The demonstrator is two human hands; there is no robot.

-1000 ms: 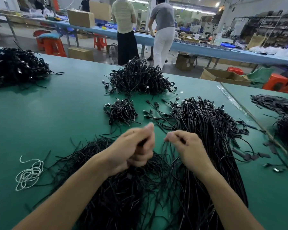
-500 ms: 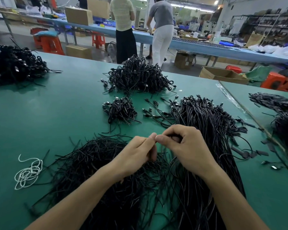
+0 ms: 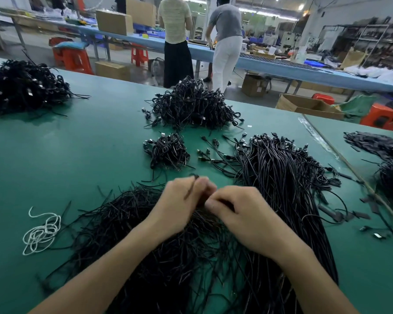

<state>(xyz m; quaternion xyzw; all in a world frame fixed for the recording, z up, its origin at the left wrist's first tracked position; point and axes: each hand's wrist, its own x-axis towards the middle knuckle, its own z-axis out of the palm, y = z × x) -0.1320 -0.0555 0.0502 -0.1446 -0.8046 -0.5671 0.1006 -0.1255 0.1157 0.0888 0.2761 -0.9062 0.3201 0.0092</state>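
Tying step, I judge: my left grip (image 3: 179,201) and right grip (image 3: 244,215) both pinch a thin black wire tie (image 3: 190,190) just above the loose heap of black ties (image 3: 134,223). Next needs a firm twist.

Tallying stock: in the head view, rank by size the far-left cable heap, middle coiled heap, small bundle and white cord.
1. far-left cable heap and middle coiled heap: alike; the left one runs off frame.
2. small bundle and white cord: similar spread, cord nearer, so unranked.
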